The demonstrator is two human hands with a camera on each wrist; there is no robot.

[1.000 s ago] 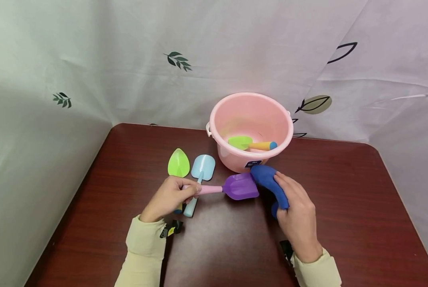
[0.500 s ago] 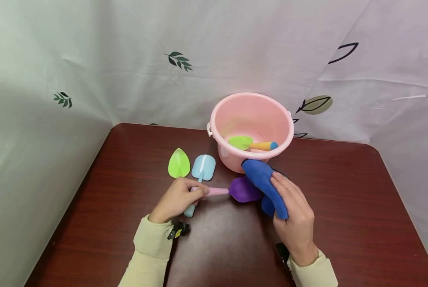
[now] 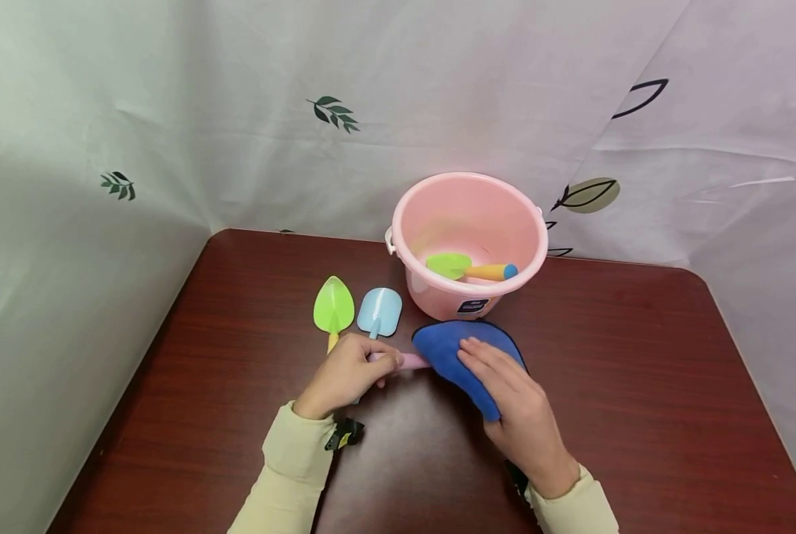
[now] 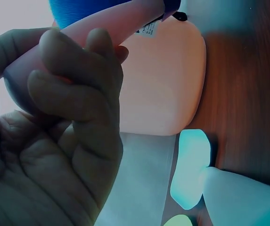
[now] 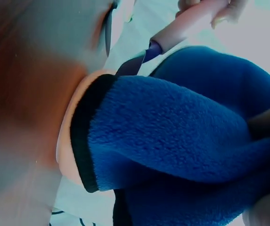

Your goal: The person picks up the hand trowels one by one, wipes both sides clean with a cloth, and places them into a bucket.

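Head view shows the desk [image 3: 638, 386] running from its left edge to its right, with room on either side. Left hand [image 3: 352, 371] pinches a pink-handled shovel [image 3: 414, 361]; right hand [image 3: 514, 408] grips a blue cloth [image 3: 461, 360] covering the blade. Leftmost, a green shovel [image 3: 334, 304] and light-blue shovel [image 3: 380, 311] lie partly hidden by the left hand, while a pink bucket [image 3: 431, 295] holding a yellow-handled trowel [image 3: 448, 265] stands just behind the cloth
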